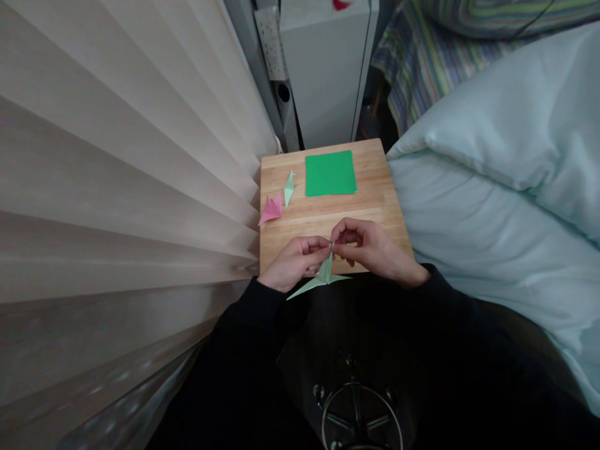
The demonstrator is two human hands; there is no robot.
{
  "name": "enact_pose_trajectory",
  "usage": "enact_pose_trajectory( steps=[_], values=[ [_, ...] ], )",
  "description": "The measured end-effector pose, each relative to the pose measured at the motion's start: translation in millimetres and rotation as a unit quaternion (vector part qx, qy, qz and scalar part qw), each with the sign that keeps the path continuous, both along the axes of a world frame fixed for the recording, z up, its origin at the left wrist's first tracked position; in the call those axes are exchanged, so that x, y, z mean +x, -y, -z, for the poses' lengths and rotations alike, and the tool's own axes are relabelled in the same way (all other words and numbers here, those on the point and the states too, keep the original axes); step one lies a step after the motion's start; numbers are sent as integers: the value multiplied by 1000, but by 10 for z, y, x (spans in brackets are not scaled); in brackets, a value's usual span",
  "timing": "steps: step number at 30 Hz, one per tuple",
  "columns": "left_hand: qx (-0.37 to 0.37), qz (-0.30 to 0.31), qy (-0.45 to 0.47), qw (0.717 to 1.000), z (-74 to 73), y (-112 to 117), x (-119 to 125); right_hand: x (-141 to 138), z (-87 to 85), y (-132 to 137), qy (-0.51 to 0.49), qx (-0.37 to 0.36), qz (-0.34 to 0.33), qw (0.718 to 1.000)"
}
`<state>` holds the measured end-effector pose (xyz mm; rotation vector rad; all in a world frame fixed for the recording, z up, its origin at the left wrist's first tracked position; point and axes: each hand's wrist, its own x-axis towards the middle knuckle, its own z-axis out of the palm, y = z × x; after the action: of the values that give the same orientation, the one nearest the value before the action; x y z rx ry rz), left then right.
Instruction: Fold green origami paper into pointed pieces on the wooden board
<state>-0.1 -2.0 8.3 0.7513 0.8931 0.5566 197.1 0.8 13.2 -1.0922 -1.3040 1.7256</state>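
Holds a pale green folded paper (325, 275) in both hands at the near edge of the wooden surface (377, 200). Pinches close to its narrow upper end with the left hand (304, 255), with thumb and fingers pressed together on the paper. Grips the same end with the right hand (359, 242), with thumb and forefinger clamped and other fingers curled. Cannot make out the exact shape of the tip, partly hidden between fingers. Shows two long points on the paper, spread left and right below the hands, reaching past the edge over dark clothing.

Lying farther back on the surface, toward the left: a smaller pale green paper figure (289, 189), with a pink folded paper (270, 209) near it, by the left edge. To the right of these, flat near the far edge: a bright green square of paper (330, 174). Around the surface: a pleated curtain (140, 187) on the left, a white cabinet (328, 75) beyond, pale blue bedding (469, 212) on the right.
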Motion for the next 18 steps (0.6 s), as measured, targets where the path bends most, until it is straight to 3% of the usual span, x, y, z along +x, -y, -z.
enact_pose_trajectory(
  steps=[13, 18],
  values=[
    [13, 43, -36, 998, -14, -3, -18, 65, 4, -14, 39, 6, -83, 996],
    [17, 45, -32, 998, -12, -13, -21, 78, -41, -18, 72, 0, -83, 994]
  ],
)
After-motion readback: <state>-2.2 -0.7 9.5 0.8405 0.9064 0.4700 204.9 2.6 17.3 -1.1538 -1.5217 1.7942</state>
